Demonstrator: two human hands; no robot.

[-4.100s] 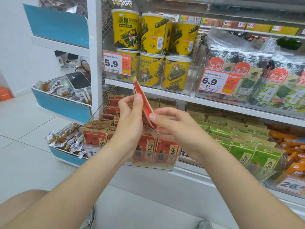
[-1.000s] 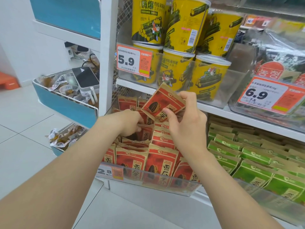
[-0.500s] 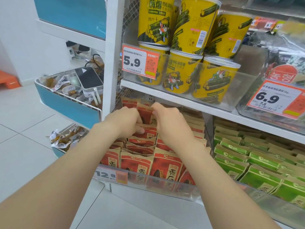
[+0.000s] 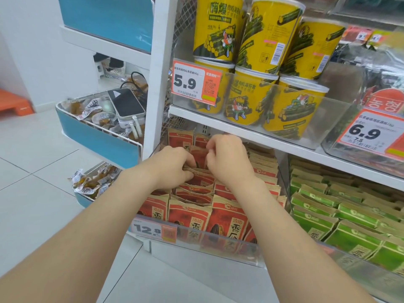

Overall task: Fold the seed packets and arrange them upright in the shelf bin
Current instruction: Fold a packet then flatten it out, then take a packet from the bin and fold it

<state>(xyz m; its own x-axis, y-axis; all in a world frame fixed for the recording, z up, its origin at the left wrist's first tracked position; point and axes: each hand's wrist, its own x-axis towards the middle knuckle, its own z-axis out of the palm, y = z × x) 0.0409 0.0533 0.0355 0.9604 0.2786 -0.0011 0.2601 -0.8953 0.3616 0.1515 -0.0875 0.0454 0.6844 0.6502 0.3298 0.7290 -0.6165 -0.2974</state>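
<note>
Red and tan seed packets (image 4: 190, 215) stand upright in rows inside a clear shelf bin (image 4: 218, 243) on the lower shelf. Both my hands reach deep into the bin, under the shelf above. My left hand (image 4: 172, 165) and my right hand (image 4: 227, 158) pinch one red seed packet (image 4: 200, 157) between them from either side, near the back rows. The packet stands upright among the others, and its lower part is hidden by packets in front and by my fingers.
Yellow snack tubs (image 4: 251, 99) fill the shelf just above my hands, with a 5.9 price tag (image 4: 195, 83). Green packets (image 4: 341, 213) fill the bin to the right. A blue wire basket (image 4: 98, 136) with snacks and a white device (image 4: 126, 106) hangs at the left.
A second ago my right hand held the red packet raised in front of the shelf edge. Both hands have since lowered it into the back of the bin among the other packets.
</note>
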